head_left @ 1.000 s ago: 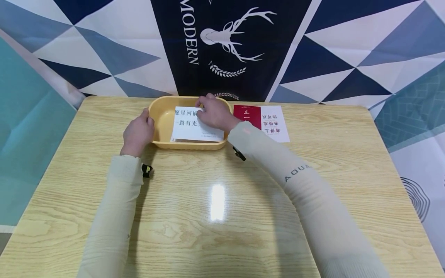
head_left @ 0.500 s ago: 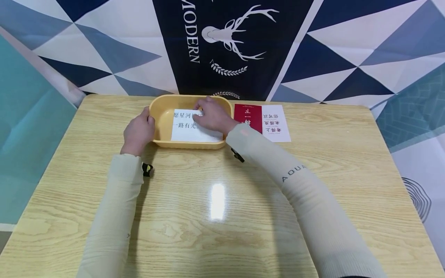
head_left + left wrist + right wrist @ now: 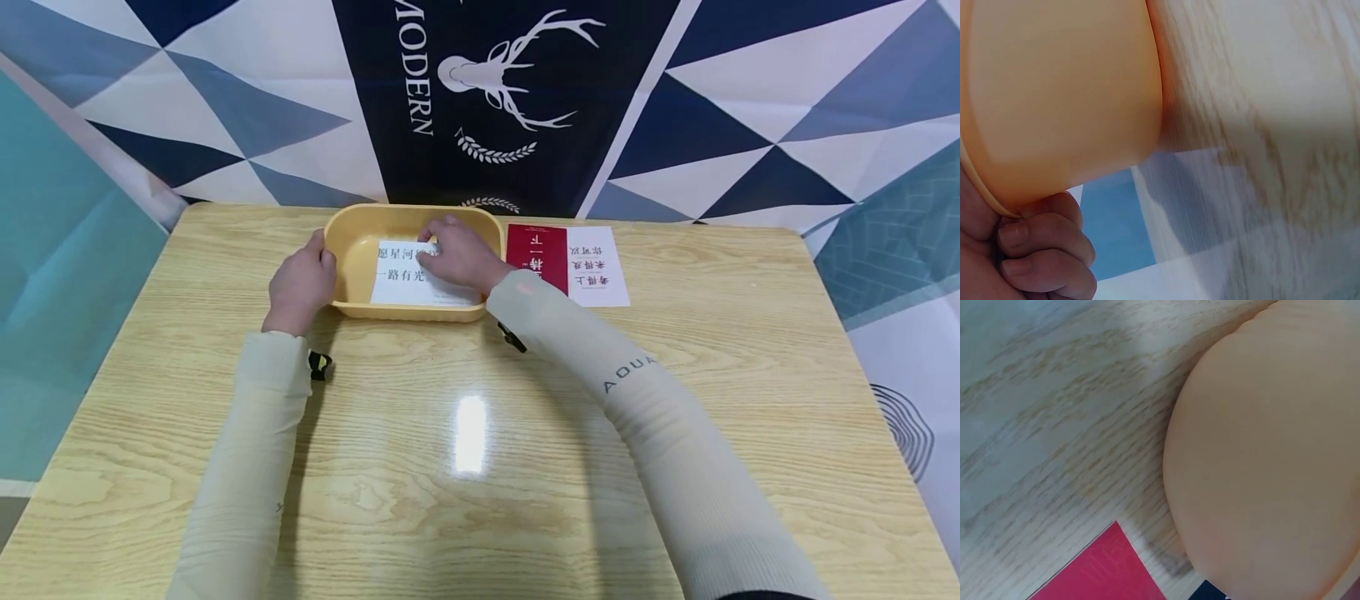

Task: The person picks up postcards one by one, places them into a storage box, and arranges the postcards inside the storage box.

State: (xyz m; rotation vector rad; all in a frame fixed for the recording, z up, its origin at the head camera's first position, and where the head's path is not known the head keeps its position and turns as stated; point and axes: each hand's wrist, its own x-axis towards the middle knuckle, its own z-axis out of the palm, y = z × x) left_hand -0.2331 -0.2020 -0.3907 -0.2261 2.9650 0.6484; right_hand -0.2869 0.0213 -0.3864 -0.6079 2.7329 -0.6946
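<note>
From the head view, a yellow plastic tub (image 3: 352, 250) sits at the far middle of the bench (image 3: 480, 467), and inside it lies a white card (image 3: 397, 279) printed with black characters, face up on the tub's floor. The left hand (image 3: 300, 282) grips the tub's left rim, thumb over the edge and fingers curled beneath. The right hand (image 3: 461, 252) reaches into the tub from the right and rests on the card's upper right part, fingers bent down onto it; whether they pinch the card or only press it cannot be told. Just right of the tub, flat on the bench, lies a red and white card (image 3: 573, 267). The bench is pale wood grain with a bright glare spot, and behind it hangs a backdrop (image 3: 487, 92) of blue and white triangles with a stag emblem. The left wrist view shows the tub's outer wall (image 3: 1060, 94) close up, with curled fingers (image 3: 1047, 250) clamped under its rim. The right wrist view shows the tub's rounded end wall (image 3: 1272, 456) above the wood, and a corner of the red card (image 3: 1104, 569) beside it.
</note>
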